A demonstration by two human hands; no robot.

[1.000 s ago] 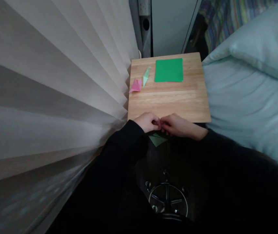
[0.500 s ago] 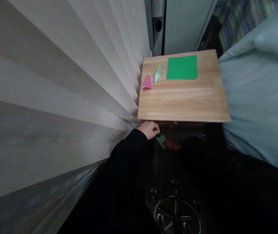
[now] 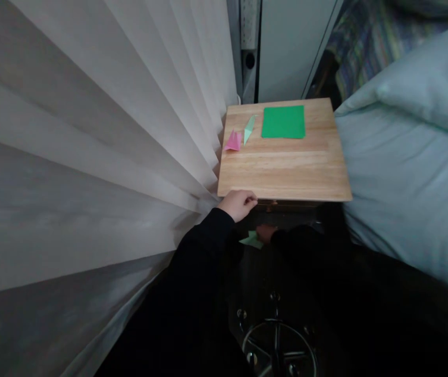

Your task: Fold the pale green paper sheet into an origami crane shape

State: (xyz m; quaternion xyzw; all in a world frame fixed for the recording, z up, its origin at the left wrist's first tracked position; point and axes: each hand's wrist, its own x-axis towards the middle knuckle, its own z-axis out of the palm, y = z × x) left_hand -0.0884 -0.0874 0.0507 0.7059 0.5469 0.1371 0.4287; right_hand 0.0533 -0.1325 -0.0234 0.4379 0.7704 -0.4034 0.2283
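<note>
My left hand [image 3: 239, 203] is at the front left edge of a small wooden table [image 3: 279, 175], its fingers curled closed with nothing visible in them. Lower down, below the tabletop's front edge, my right hand [image 3: 266, 232] grips a light green folded paper [image 3: 252, 240] by its right side. The fingertips there are dark and partly hidden. On the tabletop lie a pink folded paper crane [image 3: 233, 141], a slim light green folded paper [image 3: 249, 129] and a stack of green paper sheets [image 3: 283, 122].
A pale pleated curtain [image 3: 130, 131] hangs along the left side, against the table. To the right is a bed with light blue bedding [image 3: 400, 152]. A stool's metal ring base [image 3: 279, 322] with casters stands below on the dark floor.
My right hand has moved slightly left and down with the light green paper, which has turned. My left hand now overlaps the table's front edge. The view has shifted a little.
</note>
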